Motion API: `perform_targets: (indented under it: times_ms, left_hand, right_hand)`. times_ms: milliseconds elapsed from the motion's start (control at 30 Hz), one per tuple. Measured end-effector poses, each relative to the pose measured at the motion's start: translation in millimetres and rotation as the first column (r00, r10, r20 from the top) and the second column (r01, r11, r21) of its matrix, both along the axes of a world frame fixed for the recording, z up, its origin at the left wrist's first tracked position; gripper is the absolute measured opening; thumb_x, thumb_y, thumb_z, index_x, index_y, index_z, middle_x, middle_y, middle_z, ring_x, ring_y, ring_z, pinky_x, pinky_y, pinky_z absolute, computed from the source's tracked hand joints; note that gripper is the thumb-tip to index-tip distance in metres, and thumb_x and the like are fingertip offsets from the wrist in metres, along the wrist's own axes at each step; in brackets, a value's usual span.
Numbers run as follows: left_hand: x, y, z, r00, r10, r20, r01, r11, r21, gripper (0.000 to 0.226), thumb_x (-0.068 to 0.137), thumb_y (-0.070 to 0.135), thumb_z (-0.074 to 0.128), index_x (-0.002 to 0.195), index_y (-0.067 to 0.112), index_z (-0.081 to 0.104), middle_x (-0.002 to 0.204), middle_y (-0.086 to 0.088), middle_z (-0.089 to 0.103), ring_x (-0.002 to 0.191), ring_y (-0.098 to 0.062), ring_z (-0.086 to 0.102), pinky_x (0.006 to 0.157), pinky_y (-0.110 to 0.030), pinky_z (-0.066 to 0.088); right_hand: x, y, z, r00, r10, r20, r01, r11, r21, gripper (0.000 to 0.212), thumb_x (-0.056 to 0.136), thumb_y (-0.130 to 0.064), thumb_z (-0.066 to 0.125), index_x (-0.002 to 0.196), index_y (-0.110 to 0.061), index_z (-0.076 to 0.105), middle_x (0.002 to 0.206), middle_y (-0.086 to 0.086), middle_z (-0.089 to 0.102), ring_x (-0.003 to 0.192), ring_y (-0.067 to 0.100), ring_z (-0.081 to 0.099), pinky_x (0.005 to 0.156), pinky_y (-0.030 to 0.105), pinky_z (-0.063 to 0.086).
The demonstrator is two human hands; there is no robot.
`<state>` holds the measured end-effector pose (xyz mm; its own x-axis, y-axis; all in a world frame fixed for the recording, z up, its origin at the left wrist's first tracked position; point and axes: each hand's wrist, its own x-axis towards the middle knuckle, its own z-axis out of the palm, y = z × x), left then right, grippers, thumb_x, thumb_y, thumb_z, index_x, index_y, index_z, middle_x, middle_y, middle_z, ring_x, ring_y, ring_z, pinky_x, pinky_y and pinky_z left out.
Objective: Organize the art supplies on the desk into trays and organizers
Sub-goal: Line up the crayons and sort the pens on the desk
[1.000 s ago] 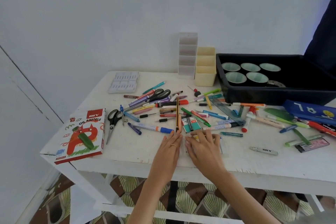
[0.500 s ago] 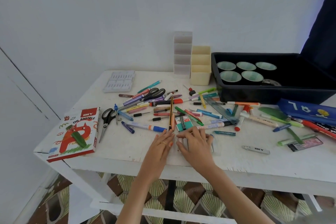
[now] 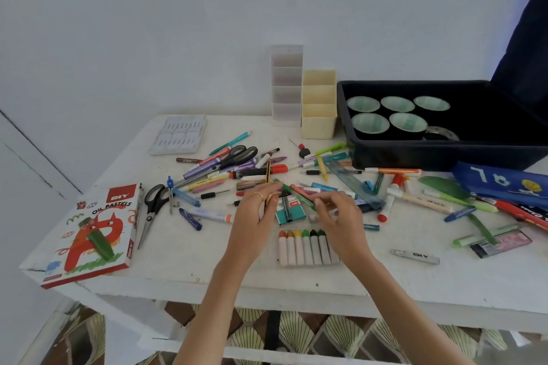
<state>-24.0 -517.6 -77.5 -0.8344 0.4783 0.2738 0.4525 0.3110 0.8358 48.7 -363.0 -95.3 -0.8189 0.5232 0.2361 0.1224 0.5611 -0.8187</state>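
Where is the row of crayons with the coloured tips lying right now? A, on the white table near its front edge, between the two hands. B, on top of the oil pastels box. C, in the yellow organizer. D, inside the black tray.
A: the row of crayons lies flat on the white table near its front edge, below the left hand and right hand.

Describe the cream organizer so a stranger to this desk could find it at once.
Start at the big black tray on the desk's far right. Pressed against its left wall stands the cream organizer, with a taller white organizer on its other side. It is the only cream-yellow container, stepped in three open compartments, all apparently empty.
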Motion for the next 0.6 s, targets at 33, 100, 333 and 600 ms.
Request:
perform_targets:
  times_ms: [33,100,333,600]
  left_hand:
    - [-12,9,-1,1.000,0.017,-0.025,-0.017,1.000,-0.016,0.031,0.096,0.016,0.046,0.124,0.023,0.058,0.126,0.010,0.056,0.121,-0.001,0.045,0.105,-0.026,0.038]
    - [-37,25,-2,0.997,0.020,-0.081,-0.024,0.999,-0.043,0.031,0.095,0.013,0.047,0.121,0.022,0.060,0.124,0.010,0.057,0.120,-0.003,0.046,0.104,-0.032,0.040]
    - [-124,87,9,0.969,-0.093,-0.230,0.043,0.976,-0.212,0.043,0.084,-0.011,0.046,0.113,0.014,0.064,0.116,-0.001,0.061,0.107,-0.011,0.050,0.088,-0.003,0.028]
    - [-186,146,-5,0.843,-0.462,-0.277,0.190,0.736,-0.649,0.067,0.078,-0.019,0.042,0.137,0.014,0.044,0.144,-0.007,0.042,0.132,-0.023,0.038,0.110,-0.030,0.027]
  right_hand:
    - [-8,7,0,1.000,-0.012,-0.001,0.012,1.000,-0.015,0.011,0.093,-0.017,0.054,0.095,-0.025,0.061,0.091,-0.010,0.058,0.088,0.009,0.055,0.077,0.023,0.047]
    - [-21,18,0,1.000,-0.025,-0.017,0.024,0.999,-0.045,0.013,0.093,-0.015,0.054,0.094,-0.026,0.061,0.093,-0.008,0.060,0.086,0.005,0.055,0.073,0.016,0.044]
    - [-67,55,4,0.994,-0.102,-0.050,0.102,0.995,0.004,0.020,0.088,-0.001,0.057,0.091,-0.019,0.066,0.088,-0.004,0.062,0.081,0.006,0.056,0.072,0.016,0.044]
    - [-82,64,-10,0.985,-0.167,-0.043,0.169,0.983,0.069,0.019,0.083,0.003,0.061,0.086,-0.013,0.071,0.081,-0.010,0.058,0.080,-0.001,0.053,0.072,0.010,0.040]
